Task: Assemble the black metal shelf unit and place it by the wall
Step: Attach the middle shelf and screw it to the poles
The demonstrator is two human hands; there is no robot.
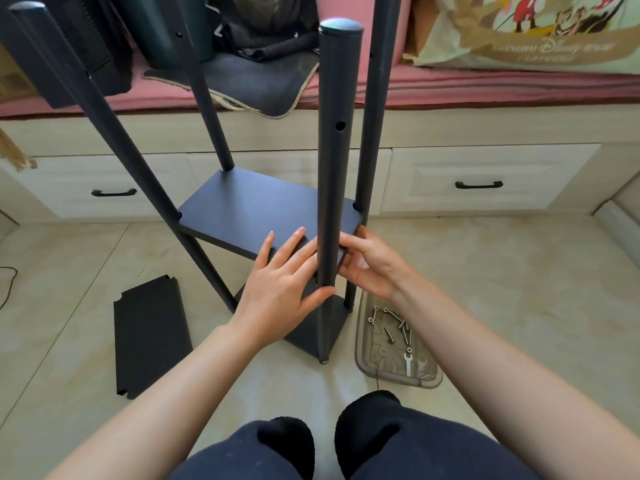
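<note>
Knees [346, 452] lowest in frame. Shelf unit [263, 216] stands on the floor ahead. Left hand [284, 289] flat on the shelf board, thumb against the near post [334, 161]; right hand [370, 265] pinches the board's corner. Rigid, likely light, smooth; best held by the posts.

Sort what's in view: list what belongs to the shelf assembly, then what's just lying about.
Part of the job:
near post
middle shelf board
spare shelf board on the floor
clear tray of bolts and a small wrench
left hand and right hand, both at the board's near corner

Lying about:
printed bag
dark mat
black cable
</note>
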